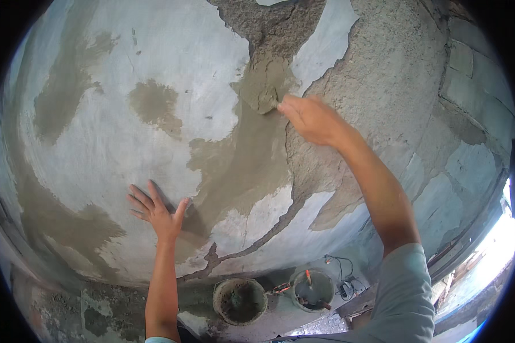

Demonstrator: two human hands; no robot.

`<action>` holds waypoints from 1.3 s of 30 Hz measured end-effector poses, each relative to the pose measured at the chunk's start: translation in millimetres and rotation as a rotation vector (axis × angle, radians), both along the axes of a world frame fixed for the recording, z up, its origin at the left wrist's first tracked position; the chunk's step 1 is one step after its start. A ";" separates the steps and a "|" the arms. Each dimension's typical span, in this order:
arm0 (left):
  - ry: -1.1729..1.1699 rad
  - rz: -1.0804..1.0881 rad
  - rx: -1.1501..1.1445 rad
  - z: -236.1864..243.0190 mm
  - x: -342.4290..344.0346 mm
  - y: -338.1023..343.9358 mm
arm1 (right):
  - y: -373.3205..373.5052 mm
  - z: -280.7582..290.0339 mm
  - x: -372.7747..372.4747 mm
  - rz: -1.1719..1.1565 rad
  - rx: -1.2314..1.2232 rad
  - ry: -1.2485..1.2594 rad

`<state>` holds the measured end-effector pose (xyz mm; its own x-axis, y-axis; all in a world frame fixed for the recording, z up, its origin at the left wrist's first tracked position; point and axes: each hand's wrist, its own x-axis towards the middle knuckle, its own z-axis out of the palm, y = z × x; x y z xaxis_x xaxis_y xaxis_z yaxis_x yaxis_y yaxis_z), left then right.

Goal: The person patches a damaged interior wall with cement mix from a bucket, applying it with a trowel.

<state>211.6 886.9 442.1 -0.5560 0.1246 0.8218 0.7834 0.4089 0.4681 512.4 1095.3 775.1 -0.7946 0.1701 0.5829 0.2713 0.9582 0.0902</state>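
Note:
My right hand [312, 120] is closed round the handle of a trowel, whose mortar-smeared blade [263, 100] presses against the wall at the upper middle. Under and below it runs a broad band of damp grey-brown mortar [240, 154], slanting down to the left. Lower on the left, my left hand [161, 210] rests on the pale wall [114, 166] with fingers spread, holding nothing. Its thumb side lies close to the edge of the damp band. Rough, bare patches [283, 26] show above the trowel and to its right.
Two buckets stand at the wall's foot: one with dark, wet contents [240, 301], another holding grey material and an orange-handled tool [313, 290]. A cable with a dark plug or socket [347, 287] lies to their right. Exposed blocks [469, 74] show at far right.

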 end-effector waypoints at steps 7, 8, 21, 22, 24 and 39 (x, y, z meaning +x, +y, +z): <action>0.002 0.012 -0.003 -4.8 -4.2 -2.0 | -5.1 -74.6 5.3 -0.113 0.104 -0.296; 0.006 0.019 -0.014 -4.4 -3.2 -1.6 | -5.5 -72.3 7.6 -0.125 0.171 -0.289; 0.002 -0.013 0.002 -2.3 0.5 0.4 | 28.6 10.4 3.9 0.081 -0.025 0.149; 0.018 -0.013 0.010 -1.0 -0.3 1.4 | 30.0 -6.9 4.0 0.093 -0.047 0.133; 0.035 -0.017 0.012 1.6 -2.7 -0.3 | 28.9 -48.7 0.5 0.089 0.139 -0.116; 0.003 0.011 -0.008 -1.1 -2.1 -1.6 | 12.3 -39.0 -10.5 0.087 -0.028 -0.091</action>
<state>209.6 885.4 441.0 -0.5553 0.1249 0.8222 0.7799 0.4215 0.4627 502.0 1107.5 736.1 -0.8564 0.1133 0.5038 0.1789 0.9803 0.0836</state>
